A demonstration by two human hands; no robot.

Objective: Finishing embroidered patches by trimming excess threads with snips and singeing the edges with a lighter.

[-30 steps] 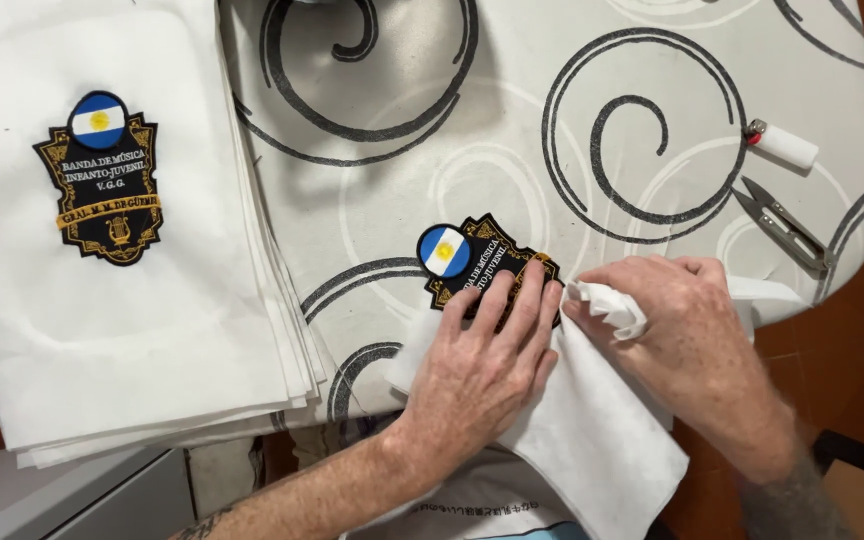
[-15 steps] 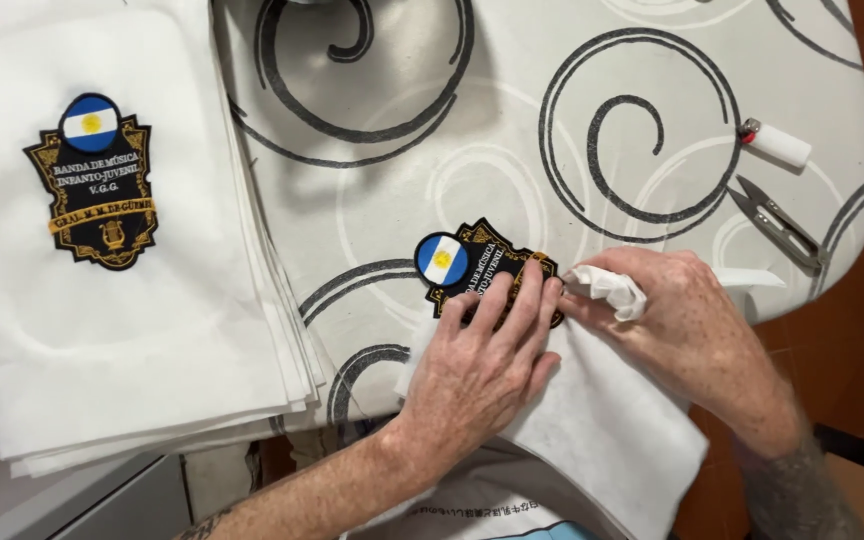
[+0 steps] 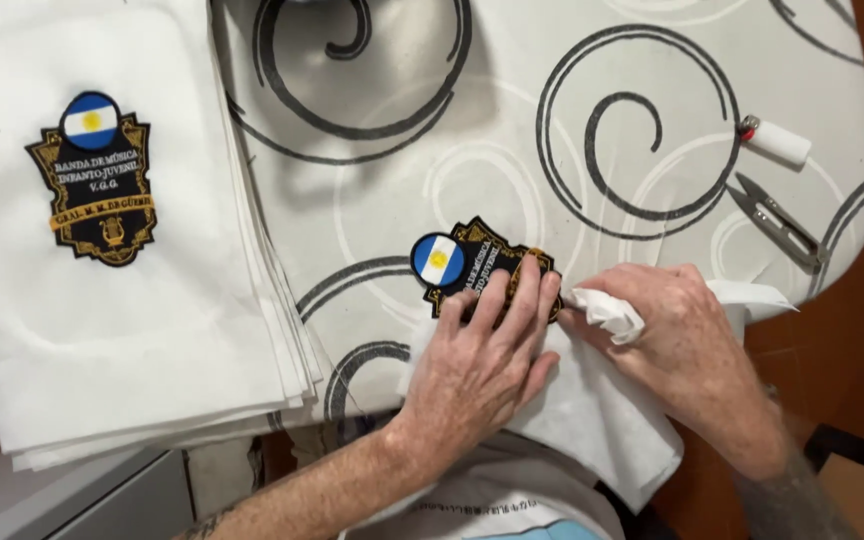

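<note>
Left hand (image 3: 482, 355) spread flat, pressing black-gold embroidered patch (image 3: 472, 265) at frame centre; right hand (image 3: 672, 340) pinching white backing fabric (image 3: 592, 430) beside it.

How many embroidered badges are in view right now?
2. One badge sits on the top sheet of the white fabric stack at left. The other badge lies under the left hand, partly covered. More may be hidden in the stack.

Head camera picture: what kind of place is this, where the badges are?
Probably a small sewing or embroidery workroom. A padded board with a swirl-print cover holds thread snips, a stack of white fabric bearing an embroidered badge, and another badge.
</note>
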